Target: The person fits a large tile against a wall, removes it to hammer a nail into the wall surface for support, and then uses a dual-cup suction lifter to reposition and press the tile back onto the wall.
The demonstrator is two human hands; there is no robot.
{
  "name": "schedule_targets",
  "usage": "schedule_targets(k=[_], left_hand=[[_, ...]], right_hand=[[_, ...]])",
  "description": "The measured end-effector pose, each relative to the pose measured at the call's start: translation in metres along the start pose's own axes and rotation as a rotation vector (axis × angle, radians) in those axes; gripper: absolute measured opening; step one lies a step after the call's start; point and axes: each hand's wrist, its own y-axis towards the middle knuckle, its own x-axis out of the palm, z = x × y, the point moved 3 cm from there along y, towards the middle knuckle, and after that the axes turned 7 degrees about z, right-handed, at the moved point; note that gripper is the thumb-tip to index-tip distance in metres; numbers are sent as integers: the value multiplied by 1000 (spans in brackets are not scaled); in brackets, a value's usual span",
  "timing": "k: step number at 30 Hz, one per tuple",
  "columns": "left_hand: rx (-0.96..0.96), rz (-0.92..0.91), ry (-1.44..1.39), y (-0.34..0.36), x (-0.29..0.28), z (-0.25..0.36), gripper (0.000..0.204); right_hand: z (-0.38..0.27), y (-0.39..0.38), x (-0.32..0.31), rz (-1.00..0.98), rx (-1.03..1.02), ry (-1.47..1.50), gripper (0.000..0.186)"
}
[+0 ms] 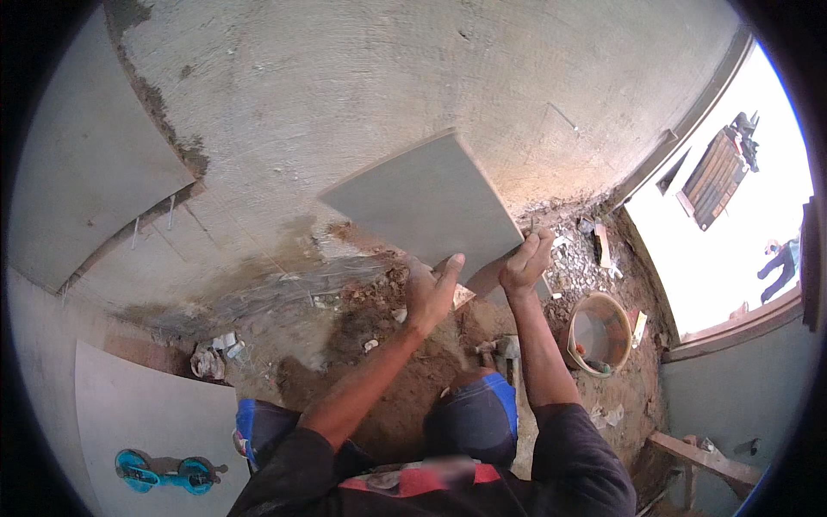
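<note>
A large grey tile [431, 202] is held up at a slant in front of the rough wall. My left hand [433, 293] grips its lower edge, thumb on the near face and fingers hidden behind. At the tile's right corner my right hand [527, 263] is closed against the edge. A thin tip shows just above those fingers, too small to name. Between my forearms and below the tile, a hammer-like tool [508, 349] lies near my knee. Another large tile [95, 155] is fixed on the wall at left, with thin pegs under its lower edge.
A bucket [599, 332] with grey contents stands on the dirt floor at right. Rubble [577, 263] lies along the wall's foot. A double suction cup lifter [168, 472] sits on a pale tile [155, 405] at lower left. A wooden piece [702, 461] is at lower right; a person [782, 269] shows beyond the bright opening.
</note>
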Motion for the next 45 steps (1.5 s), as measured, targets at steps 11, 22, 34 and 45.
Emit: schedule_targets(k=[11, 22, 34, 45], left_hand=[[163, -106, 440, 6, 67, 17, 65], [244, -117, 523, 49, 99, 8, 42], [296, -112, 623, 68, 99, -9, 40], [-146, -367, 53, -20, 84, -95, 26]], right_hand=[[129, 3, -21, 168, 225, -133, 24], [195, 19, 7, 105, 454, -194, 31], [213, 28, -4, 172, 452, -138, 26], [93, -142, -79, -514, 851, -39, 22]])
